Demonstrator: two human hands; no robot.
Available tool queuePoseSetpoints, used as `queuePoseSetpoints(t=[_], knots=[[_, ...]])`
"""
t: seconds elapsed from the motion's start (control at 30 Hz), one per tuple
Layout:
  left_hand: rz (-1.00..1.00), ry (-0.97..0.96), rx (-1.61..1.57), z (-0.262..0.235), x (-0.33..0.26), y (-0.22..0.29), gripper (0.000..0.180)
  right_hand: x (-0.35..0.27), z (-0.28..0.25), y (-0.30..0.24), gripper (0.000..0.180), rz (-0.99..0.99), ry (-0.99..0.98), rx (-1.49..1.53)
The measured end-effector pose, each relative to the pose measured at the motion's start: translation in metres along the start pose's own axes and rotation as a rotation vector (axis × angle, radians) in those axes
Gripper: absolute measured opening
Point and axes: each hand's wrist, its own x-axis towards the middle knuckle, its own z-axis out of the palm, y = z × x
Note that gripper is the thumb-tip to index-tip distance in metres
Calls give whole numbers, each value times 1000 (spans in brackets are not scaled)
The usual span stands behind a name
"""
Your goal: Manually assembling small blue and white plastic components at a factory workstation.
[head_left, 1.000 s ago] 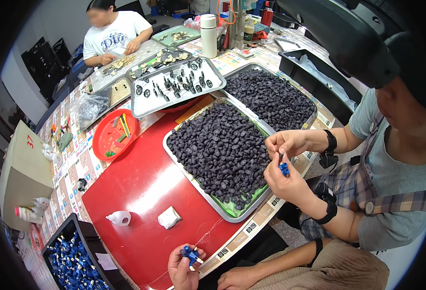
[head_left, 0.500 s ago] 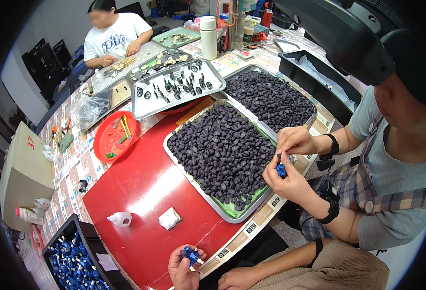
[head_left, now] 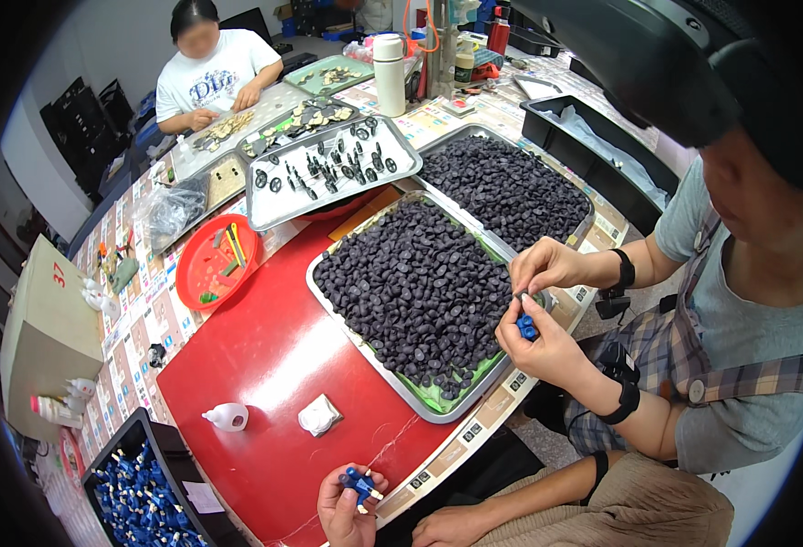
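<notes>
Near the lower edge, my left hand is closed around a small blue toy figure with pale tips, pinched between thumb and fingers. The red board lies behind it. My right hand rests low, back upward, fingers loosely stretched with nothing visible in them; the lower edge cuts part of it off. On the board stand a white squeeze bottle and a small white square object. At lower left a black bin holds many similar blue pieces.
Metal trays of dark rounded pieces fill the middle. At right a co-worker's hands work on a blue piece. A red bowl and a tray of black parts lie beyond, near another person sorting pieces.
The view has shifted very slightly. The co-worker's hands at right have moved a little; my left hand still holds the blue figure in nearly the same spot.
</notes>
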Motion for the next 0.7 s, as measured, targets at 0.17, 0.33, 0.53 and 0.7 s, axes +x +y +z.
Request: queuePoseSetpoints(t=[0.17,0.33,0.53,0.7], knots=[[-2,2,6,0,0,0,38,0,-1,0,16,19,-10,17],[1,3,-1,0,0,0,38,-1,-2,-2,16,26,-11,3],[3,-10,2,-1,0,0,38,0,-2,-2,17,26,-18,0],[-3,5,0,-1,-1,-1,39,-1,1,0,16,24,-19,0]])
